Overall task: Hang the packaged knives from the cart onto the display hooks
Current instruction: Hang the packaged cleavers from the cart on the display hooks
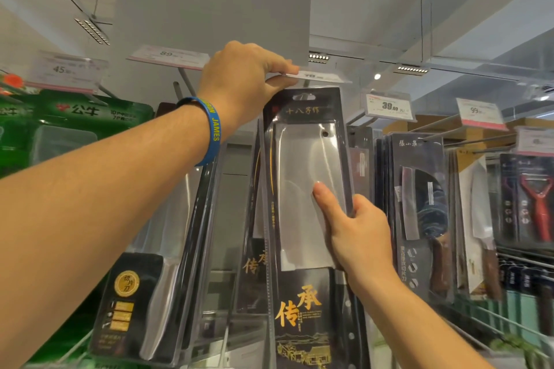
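Observation:
A packaged cleaver (302,165) in a black card with gold lettering and a clear blister stands upright at centre. My right hand (353,231) grips its right edge, thumb across the clear front. My left hand (248,78), with a blue wristband, reaches up and pinches the price tag holder (320,76) at the tip of the display hook above the package. The hang hole (304,97) in the card sits just below that tag. The hook's rod is hidden behind my hand and the tag.
More packaged knives hang behind and to both sides: a black pack (141,302) at lower left, dark packs (419,213) at right. Green packages (75,126) hang at far left, red peelers (536,201) at far right. Price tags (389,106) stick out on neighbouring hooks.

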`<state>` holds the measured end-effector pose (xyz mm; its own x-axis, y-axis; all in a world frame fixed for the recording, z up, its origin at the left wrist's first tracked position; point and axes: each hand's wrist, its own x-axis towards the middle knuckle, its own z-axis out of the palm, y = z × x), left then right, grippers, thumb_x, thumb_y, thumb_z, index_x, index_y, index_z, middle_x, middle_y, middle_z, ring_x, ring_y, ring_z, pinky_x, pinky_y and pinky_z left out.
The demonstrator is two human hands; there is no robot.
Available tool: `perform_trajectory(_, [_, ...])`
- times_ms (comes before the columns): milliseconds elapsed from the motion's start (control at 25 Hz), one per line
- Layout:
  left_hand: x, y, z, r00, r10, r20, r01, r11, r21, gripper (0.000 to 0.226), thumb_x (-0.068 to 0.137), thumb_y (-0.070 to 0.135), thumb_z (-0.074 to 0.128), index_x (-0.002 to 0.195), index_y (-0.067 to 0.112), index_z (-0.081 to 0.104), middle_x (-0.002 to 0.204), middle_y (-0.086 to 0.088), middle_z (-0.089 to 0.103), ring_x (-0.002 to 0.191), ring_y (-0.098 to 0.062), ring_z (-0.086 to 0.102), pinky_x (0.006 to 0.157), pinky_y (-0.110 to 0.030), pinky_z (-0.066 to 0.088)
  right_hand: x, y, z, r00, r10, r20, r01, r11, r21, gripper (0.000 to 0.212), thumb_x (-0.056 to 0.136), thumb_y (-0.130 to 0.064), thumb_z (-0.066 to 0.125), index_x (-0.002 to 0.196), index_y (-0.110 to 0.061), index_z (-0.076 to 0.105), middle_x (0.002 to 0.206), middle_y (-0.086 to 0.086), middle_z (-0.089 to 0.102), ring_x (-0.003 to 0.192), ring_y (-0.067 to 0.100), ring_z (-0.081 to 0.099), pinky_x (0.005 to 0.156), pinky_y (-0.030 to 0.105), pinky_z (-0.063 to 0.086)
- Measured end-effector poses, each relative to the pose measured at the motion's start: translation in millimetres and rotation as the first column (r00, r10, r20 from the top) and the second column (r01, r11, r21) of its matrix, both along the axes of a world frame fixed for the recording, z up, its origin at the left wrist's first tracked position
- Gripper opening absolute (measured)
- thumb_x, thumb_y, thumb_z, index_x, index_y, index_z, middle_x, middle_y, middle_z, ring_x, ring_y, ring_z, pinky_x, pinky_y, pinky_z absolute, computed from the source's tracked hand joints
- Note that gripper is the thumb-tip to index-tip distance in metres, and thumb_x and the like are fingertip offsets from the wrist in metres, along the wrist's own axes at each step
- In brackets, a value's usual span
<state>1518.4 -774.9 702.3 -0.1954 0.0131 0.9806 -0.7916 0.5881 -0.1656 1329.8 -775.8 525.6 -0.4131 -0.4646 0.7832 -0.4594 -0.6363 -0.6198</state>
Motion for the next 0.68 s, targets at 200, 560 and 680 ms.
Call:
perform_trajectory(200, [3, 0, -1, 1.0, 0.005, 0.004, -0.005, 1.0, -0.01, 0.031, 0.093, 0.045, 0.061, 0.12, 0.033, 0.07, 0.115, 0.006, 0.073, 0.092, -0.017, 0.065, 0.067, -0.023, 0.044, 4, -2, 1, 0.995, 0.077, 0.062, -0.081, 0.995, 0.064, 0.072, 0.067, -0.084, 0.065, 0.062, -0.02, 0.033, 0.05, -0.011, 0.033, 0.05, 0.009, 0.03, 0.052, 0.034, 0.03])
perform_trajectory(560, [3, -7, -8, 0.999, -0.034, 0.022, 0.035, 0.998, -0.055, 0.031, 0.097, 0.041, 0.058, 0.123, 0.027, 0.069, 0.119, 0.001, 0.071, 0.102, -0.022, 0.068, 0.081, -0.04, 0.056, -4, 13, 4, 0.99, 0.12, 0.069, -0.129, 0.98, 0.15, 0.07, 0.07, -0.082, 0.065, 0.067, -0.019, 0.036, 0.066, -0.001, 0.041, 0.062, 0.018, 0.041, 0.058, 0.033, 0.032])
perform_trajectory(680, [1, -11, -13, 0.999, -0.042, 0.018, 0.043, 0.995, -0.091, 0.03, 0.098, 0.039, 0.058, 0.124, 0.027, 0.068, 0.122, 0.002, 0.07, 0.106, -0.022, 0.068, 0.083, -0.04, 0.055, -5, 17, 8, 0.986, 0.163, 0.045, -0.169, 0.968, 0.188, 0.08, 0.069, -0.086, 0.064, 0.075, -0.007, 0.049, 0.077, 0.015, 0.059, 0.07, 0.033, 0.059, 0.062, 0.037, 0.041])
